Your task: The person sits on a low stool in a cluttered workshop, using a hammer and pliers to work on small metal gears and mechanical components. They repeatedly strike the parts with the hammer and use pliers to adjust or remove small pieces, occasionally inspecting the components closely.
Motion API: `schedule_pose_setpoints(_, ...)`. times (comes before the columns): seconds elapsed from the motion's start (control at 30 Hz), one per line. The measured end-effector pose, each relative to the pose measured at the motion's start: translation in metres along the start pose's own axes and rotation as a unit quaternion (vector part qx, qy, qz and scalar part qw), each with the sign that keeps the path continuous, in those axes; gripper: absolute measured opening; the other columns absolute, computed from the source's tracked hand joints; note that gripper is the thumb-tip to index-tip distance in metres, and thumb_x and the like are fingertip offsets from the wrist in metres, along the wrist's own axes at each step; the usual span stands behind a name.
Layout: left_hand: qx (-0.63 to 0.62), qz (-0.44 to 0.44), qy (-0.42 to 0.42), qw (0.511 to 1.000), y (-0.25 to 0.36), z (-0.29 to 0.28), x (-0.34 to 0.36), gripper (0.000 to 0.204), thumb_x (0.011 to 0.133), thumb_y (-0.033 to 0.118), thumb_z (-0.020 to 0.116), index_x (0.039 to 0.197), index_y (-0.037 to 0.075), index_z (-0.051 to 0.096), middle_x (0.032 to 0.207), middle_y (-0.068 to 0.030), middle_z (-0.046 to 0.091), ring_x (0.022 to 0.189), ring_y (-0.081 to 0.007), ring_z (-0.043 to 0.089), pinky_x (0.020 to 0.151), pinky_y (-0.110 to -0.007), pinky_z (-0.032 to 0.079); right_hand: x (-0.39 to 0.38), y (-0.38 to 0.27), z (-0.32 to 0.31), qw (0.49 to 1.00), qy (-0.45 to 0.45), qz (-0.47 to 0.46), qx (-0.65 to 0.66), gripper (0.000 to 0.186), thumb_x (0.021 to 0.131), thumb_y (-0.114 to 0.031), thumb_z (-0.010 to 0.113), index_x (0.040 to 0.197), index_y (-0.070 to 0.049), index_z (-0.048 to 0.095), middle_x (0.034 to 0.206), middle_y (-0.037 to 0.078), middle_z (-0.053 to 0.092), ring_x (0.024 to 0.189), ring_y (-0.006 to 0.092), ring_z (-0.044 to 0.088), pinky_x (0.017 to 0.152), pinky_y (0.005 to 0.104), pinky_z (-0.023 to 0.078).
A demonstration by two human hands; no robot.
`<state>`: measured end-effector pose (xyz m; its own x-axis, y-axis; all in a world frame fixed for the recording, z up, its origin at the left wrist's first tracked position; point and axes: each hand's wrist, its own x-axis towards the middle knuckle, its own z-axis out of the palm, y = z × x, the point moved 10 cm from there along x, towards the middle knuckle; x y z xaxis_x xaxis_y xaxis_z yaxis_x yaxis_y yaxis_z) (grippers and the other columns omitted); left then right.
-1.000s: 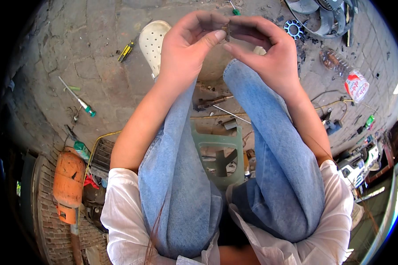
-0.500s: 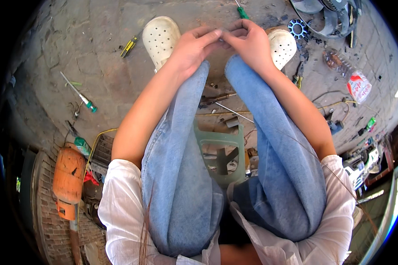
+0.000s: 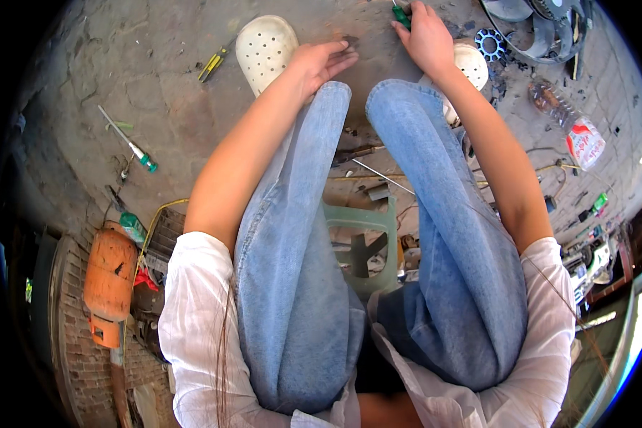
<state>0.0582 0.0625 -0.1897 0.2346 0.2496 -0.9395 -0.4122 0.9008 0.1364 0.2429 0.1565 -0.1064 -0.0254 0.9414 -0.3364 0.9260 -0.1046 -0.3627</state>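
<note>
I sit on a green plastic stool (image 3: 364, 242) with my knees in blue jeans apart, over a concrete floor. My left hand (image 3: 324, 60) lies past my left knee, fingers spread, nothing clearly in it; a small dark bit lies on the floor by its fingertips. My right hand (image 3: 428, 36) reaches forward past my right knee and closes on a green-handled screwdriver (image 3: 401, 14) at the top edge. A white perforated clog (image 3: 266, 46) is beside the left hand, and another white clog (image 3: 471, 64) is under the right wrist.
On the floor lie a yellow-handled screwdriver (image 3: 212, 64), a long screwdriver (image 3: 139, 153) at left, an orange cylinder (image 3: 110, 278), a blue toothed ring (image 3: 489, 44), fan parts (image 3: 542, 18), a plastic bottle (image 3: 571, 125), and loose metal rods under the stool.
My hands were together in front of my knees around a small dark piece. They have parted: the left opened, and the right reached forward onto the green-handled screwdriver.
</note>
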Motion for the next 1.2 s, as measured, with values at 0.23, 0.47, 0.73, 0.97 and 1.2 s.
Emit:
schedule_pose_setpoints(0.23,-0.021,-0.007,0.015,1.0,-0.008,-0.007,0.005,0.024,0.09,0.001,0.06,0.108,-0.013,0.053,0.112,-0.0269,0.06,0.107,-0.0336,0.063,0.097,-0.037,0.054,-0.023,-0.021,-0.01,0.993,0.001,-0.105,0.047,0.03,0.084,-0.019,0.061,0.107,0.0,0.058,0.091,0.02,0.063,0.081,0.0391,0.062,0.074,0.0445,0.051)
schedule_pose_setpoints(0.47,0.015,0.047,0.03,0.998,-0.001,-0.001,-0.008,0.027,0.089,0.003,0.059,0.109,-0.014,0.05,0.113,-0.0263,0.06,0.107,-0.0342,0.063,0.094,-0.035,0.055,-0.073,-0.027,-0.001,0.98,-0.16,-0.053,0.11,0.039,0.085,-0.017,0.051,0.123,-0.008,0.058,0.085,0.021,0.066,0.078,0.0388,0.064,0.073,0.0472,0.051)
schedule_pose_setpoints(0.73,0.595,0.41,0.159,0.673,0.057,0.03,-0.052,0.038,0.072,0.008,0.075,0.102,-0.003,0.053,0.108,-0.0218,0.058,0.095,-0.0361,0.063,0.076,-0.042,0.053,-0.072,-0.039,0.002,0.976,-0.157,-0.097,0.113,0.039,0.084,-0.016,0.053,0.122,-0.014,0.061,0.089,0.017,0.068,0.082,0.0358,0.065,0.075,0.0457,0.052)
schedule_pose_setpoints(0.97,0.606,0.432,0.093,0.661,0.056,0.045,-0.062,0.045,0.072,0.007,0.075,0.109,0.002,0.051,0.111,-0.0201,0.053,0.095,-0.0411,0.061,0.08,-0.047,0.052,-0.076,-0.044,-0.001,0.978,-0.156,-0.099,0.098,0.038,0.083,-0.014,0.054,0.12,-0.013,0.063,0.095,0.017,0.068,0.085,0.0351,0.065,0.077,0.0441,0.052)
schedule_pose_setpoints(1.2,0.634,0.406,0.089,0.652,0.052,0.043,-0.054,0.049,0.07,0.005,0.075,0.112,0.001,0.049,0.113,-0.0208,0.051,0.095,-0.041,0.061,0.081,-0.046,0.052,-0.078,-0.046,-0.002,0.977,-0.17,-0.094,0.09,0.04,0.082,-0.012,0.055,0.121,-0.013,0.062,0.099,0.018,0.067,0.087,0.0351,0.065,0.079,0.0427,0.052)
